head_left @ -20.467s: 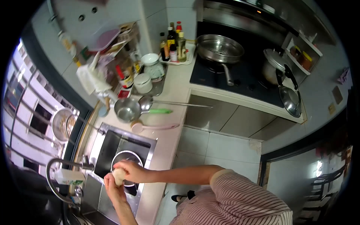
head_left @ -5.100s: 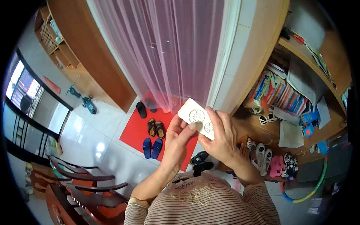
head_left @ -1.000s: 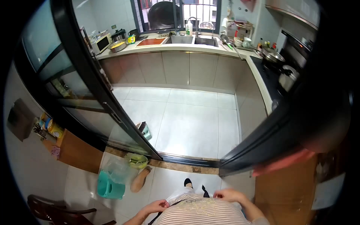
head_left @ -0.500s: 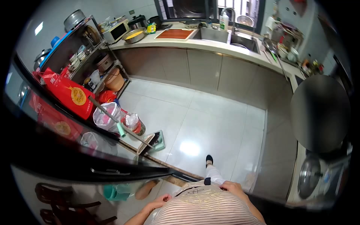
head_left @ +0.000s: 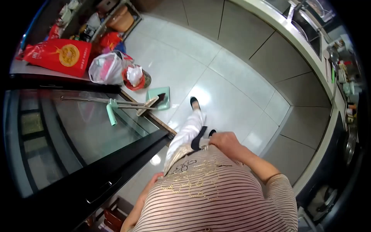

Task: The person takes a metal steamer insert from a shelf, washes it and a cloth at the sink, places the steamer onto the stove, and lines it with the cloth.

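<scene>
My right hand (head_left: 226, 143) is at my waist, its fingers curled closed on the hem of the striped shirt (head_left: 208, 185). A black strap (head_left: 198, 139) hangs from the waist just left of that hand. My left hand (head_left: 154, 179) is low at the shirt's other side, against the fabric; the cloth partly hides its fingers, so I cannot tell whether they grip. Below the shirt are white trousers (head_left: 185, 133) and a dark shoe (head_left: 194, 101) on the tiled floor.
A green dustpan (head_left: 162, 94) and broom stand by the sliding glass door (head_left: 89, 131). Next to them are a red-lined bin (head_left: 135, 79), a white plastic bag (head_left: 104, 69) and a red bag (head_left: 63, 56). Grey cabinets (head_left: 247, 34) and a counter with a sink (head_left: 309, 31) curve round the right.
I have moved forward through the doorway and my view has turned and tilted down. A foot is farther onto the kitchen floor. Both hands stay at the shirt.
</scene>
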### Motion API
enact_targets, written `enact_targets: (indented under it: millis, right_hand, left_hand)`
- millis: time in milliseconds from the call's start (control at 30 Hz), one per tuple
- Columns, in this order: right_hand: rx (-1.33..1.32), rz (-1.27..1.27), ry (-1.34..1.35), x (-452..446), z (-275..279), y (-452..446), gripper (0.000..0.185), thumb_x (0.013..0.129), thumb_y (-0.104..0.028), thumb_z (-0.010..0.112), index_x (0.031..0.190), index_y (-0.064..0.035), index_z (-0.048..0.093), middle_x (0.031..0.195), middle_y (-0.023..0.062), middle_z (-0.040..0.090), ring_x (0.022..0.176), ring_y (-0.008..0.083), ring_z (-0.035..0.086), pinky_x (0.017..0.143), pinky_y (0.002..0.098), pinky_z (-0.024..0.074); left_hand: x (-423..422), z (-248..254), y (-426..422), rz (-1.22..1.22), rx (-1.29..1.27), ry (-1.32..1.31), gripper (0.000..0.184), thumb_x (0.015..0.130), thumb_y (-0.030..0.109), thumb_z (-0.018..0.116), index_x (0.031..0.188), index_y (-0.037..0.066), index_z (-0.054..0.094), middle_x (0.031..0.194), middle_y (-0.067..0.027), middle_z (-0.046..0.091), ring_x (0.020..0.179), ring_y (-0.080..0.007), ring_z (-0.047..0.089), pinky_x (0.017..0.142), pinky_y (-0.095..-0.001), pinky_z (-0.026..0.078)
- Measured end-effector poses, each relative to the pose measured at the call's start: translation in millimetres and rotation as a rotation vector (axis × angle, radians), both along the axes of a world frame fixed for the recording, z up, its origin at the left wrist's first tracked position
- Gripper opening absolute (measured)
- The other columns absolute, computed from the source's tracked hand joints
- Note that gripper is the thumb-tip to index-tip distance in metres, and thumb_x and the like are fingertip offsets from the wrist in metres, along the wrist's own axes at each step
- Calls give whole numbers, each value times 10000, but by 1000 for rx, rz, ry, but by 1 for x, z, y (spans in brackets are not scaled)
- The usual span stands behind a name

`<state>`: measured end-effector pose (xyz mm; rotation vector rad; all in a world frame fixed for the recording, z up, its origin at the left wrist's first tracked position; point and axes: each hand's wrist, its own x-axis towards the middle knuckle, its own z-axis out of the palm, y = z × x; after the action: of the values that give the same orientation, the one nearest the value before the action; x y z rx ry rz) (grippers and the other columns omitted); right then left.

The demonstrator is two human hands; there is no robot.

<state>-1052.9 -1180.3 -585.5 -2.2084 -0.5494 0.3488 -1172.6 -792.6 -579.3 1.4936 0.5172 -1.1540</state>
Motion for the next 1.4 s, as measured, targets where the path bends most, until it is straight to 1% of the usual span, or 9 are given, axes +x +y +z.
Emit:
enact_targets:
  millis: [233, 267, 333, 433, 667, 800, 900, 1067, 1400]
  right_hand:
    - [505, -372, 454, 131, -25, -45, 230, 848, -184, 557, 986, -15, 628, 925, 137, 626, 902, 227, 566, 795, 308, 438]
    - [296, -386, 444, 151, -21, -47, 241, 846, -197, 563, 985, -10, 627, 931, 131, 622, 885, 223, 565, 790, 308, 440]
    - [-121, -409, 397, 186, -13, -53, 267, 843, -223, 577, 982, -1, 624, 942, 120, 613, 851, 213, 564, 779, 309, 444]
    - [-9, -490, 608, 235, -9, -57, 244, 845, -219, 582, 940, 3, 612, 857, 104, 588, 741, 197, 544, 691, 307, 445]
    - [-41, -733, 278, 385, -37, -26, 174, 844, -195, 564, 831, -22, 579, 771, 124, 595, 660, 270, 566, 618, 362, 449]
    - [-326, -453, 162, 484, -69, -22, 164, 842, -205, 521, 827, -56, 586, 839, 164, 615, 781, 363, 581, 676, 447, 467]
    - [-398, -405, 184, 556, -105, -30, 171, 835, -227, 519, 832, -77, 601, 841, 159, 621, 771, 352, 589, 673, 434, 472]
    - [-477, -378, 334, 688, -114, -32, 200, 824, -272, 517, 860, -114, 635, 843, 135, 639, 790, 325, 601, 688, 410, 482]
    - [-186, -155, 299, 852, 10, -6, 193, 803, -267, 587, 873, -97, 642, 891, 92, 620, 785, 290, 601, 700, 388, 477]
  left_hand:
    - [188, -6, -31, 435, -239, 20, 715, 834, 234, 613, 1403, 90, 203, 903, -39, 556, 793, -122, 537, 712, -238, 423]
    - [219, -13, -38, 607, -161, 42, 598, 818, 174, 628, 1340, 71, 357, 910, -31, 556, 791, -108, 534, 684, -230, 426]
    - [271, -38, -44, 290, -1, -197, 331, 829, 132, 611, 1142, 44, 550, 852, -5, 558, 759, -69, 514, 650, -207, 415]
    - [342, -31, -56, 131, 106, -309, 112, 837, 105, 602, 923, 32, 602, 761, 34, 542, 690, -40, 473, 615, -180, 386]
    - [465, -141, -36, 716, 401, -508, 66, 839, 90, 558, 848, 34, 593, 690, 12, 564, 622, -77, 481, 580, -216, 391]
    - [532, -208, -31, 219, 663, -501, 114, 748, 123, 582, 766, 20, 627, 712, -135, 633, 679, -219, 598, 656, -333, 463]
    - [593, -234, -37, 274, 612, -458, 151, 715, 177, 610, 741, 30, 635, 698, -137, 630, 659, -228, 605, 639, -333, 469]
    - [752, -189, -31, 215, 732, -406, 169, 717, 196, 598, 762, 38, 636, 697, -128, 633, 653, -236, 609, 635, -331, 478]
    - [988, -6, -100, -299, -156, -920, 244, 783, 119, 628, 1025, 97, 623, 1016, -61, 617, 1020, -198, 523, 813, -339, 457]
